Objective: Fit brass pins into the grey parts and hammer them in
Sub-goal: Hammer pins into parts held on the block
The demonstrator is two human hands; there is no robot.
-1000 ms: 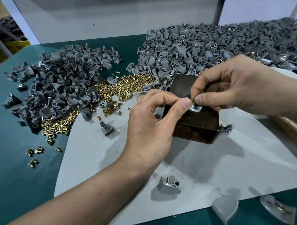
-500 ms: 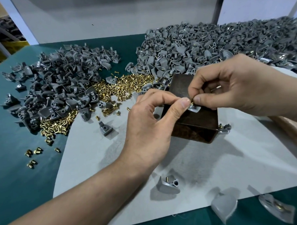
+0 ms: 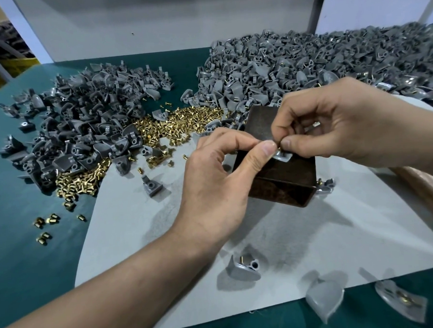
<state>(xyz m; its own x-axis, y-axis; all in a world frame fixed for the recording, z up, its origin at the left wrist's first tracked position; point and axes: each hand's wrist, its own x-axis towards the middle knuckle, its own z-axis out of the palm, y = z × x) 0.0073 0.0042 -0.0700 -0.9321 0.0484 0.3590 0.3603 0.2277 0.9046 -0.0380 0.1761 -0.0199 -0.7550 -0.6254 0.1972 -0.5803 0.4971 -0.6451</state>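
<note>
Now, your left hand [image 3: 216, 188] has thumb and forefinger closed in a pinch on one grey part [image 3: 283, 156], holding it on top of the dark metal block [image 3: 285, 178]. Your right hand [image 3: 345, 123] meets it from the other side, fingers curled, thumb and forefinger nipping a brass pin [image 3: 279, 150] right at the part; only a glint of the pin shows between the two thumbs. Whether the pin is seated in its hole, you cannot tell from here. The block stands on a pale grey sheet [image 3: 312, 234] spread over the green table [image 3: 28, 246]. Another grey piece [image 3: 325, 185] lies against the block's right corner. Behind the block, a loose heap of brass pins [image 3: 184, 123] sits between a darker pile of grey parts [image 3: 84, 125] on the left and a larger, paler pile [image 3: 305, 68] on the right. A single part [image 3: 152, 187] lies alone on the sheet left of your left hand. Near you, a part with a pin standing up [image 3: 245, 269] rests on the sheet, with two more [image 3: 324, 298] [image 3: 400, 299] at its near edge. A few stray pins [image 3: 46, 219] dot the green surface at left.
</note>
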